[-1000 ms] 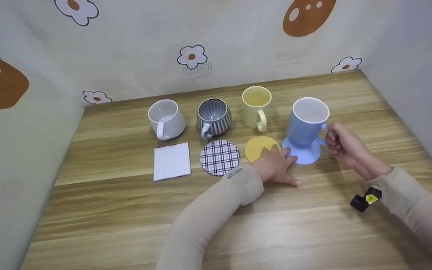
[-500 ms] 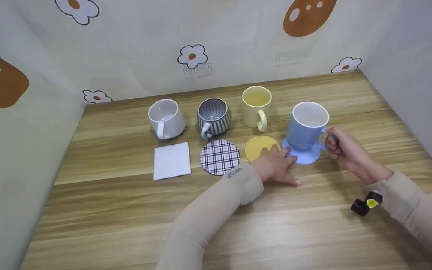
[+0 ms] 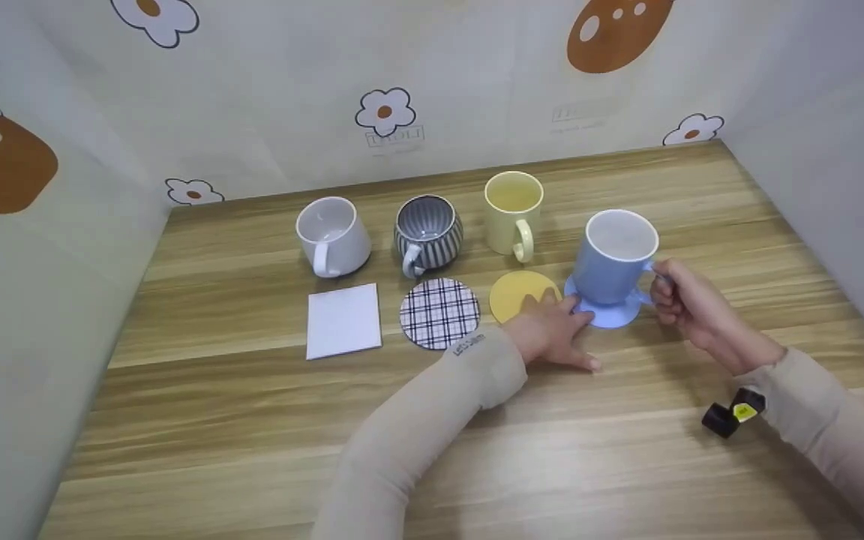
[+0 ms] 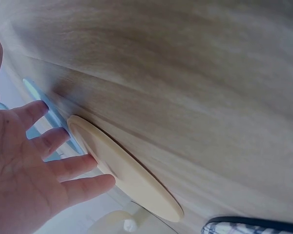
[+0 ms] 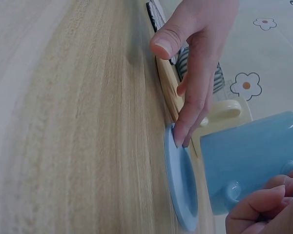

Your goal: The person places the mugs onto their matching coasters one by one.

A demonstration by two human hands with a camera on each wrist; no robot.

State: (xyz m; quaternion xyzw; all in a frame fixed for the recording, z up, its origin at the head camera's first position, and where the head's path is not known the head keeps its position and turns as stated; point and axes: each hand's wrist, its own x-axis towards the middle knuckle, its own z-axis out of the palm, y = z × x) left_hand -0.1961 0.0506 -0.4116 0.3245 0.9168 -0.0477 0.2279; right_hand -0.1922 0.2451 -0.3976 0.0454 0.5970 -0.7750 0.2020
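Observation:
My right hand grips the handle of a light blue mug, holding it upright over a round blue coaster. In the right wrist view a narrow gap shows between the base of the mug and the coaster. My left hand lies spread out, palm down. Its index and middle fingertips rest on the near left rim of the blue coaster, and its other fingers reach over a round yellow coaster, partly hiding it.
Behind the coasters stand a white mug, a grey striped mug and a pale yellow mug. A white square coaster and a round plaid coaster lie to the left. Patterned sheeting walls off the table's back and sides.
The blue mug has come down toward the blue coaster, and my right hand has sunk slightly with it. My left hand has stayed in place.

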